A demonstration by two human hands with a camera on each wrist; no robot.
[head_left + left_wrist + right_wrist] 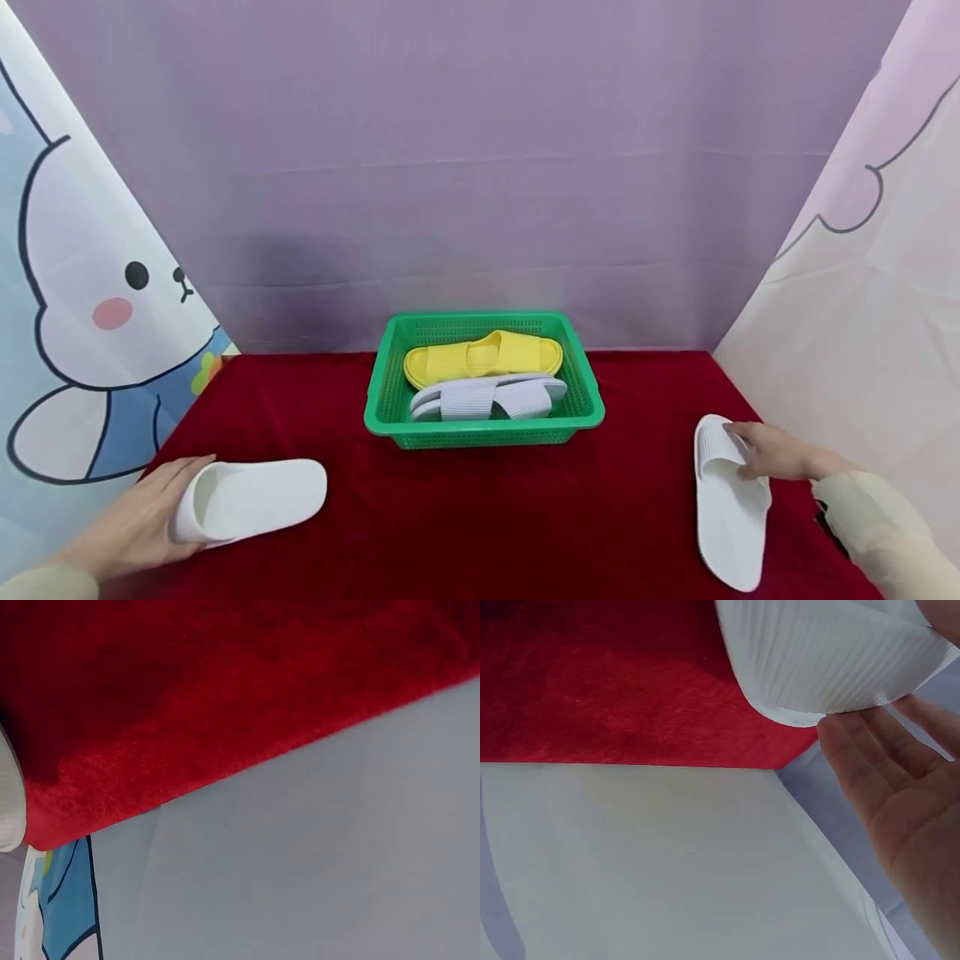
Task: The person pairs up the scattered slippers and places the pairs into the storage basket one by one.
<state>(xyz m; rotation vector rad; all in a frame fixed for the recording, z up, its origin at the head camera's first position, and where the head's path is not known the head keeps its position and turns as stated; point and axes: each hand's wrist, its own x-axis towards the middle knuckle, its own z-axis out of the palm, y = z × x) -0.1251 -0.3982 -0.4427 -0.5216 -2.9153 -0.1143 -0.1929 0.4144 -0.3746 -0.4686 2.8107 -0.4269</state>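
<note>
At the left of the head view, my left hand [153, 512] grips a white slipper [270, 497] round its strap end, the heel pointing right. Only an edge of that slipper [10, 802] shows in the left wrist view, with the hand out of sight there. Over on the right, my right hand [776, 452] holds a second white slipper [731, 533] by its strap side, its heel toward me. The right wrist view has the ribbed strap [832, 664] close up, fingers [870, 761] along its outer side and thumb inside the opening.
A green basket [480, 427] stands at the back middle of the red cloth [480, 517]. Inside it lie yellow slippers [517, 353] behind pale lavender slippers [468, 402]. A purple curtain [480, 167] hangs behind, and printed cloths flank both sides.
</note>
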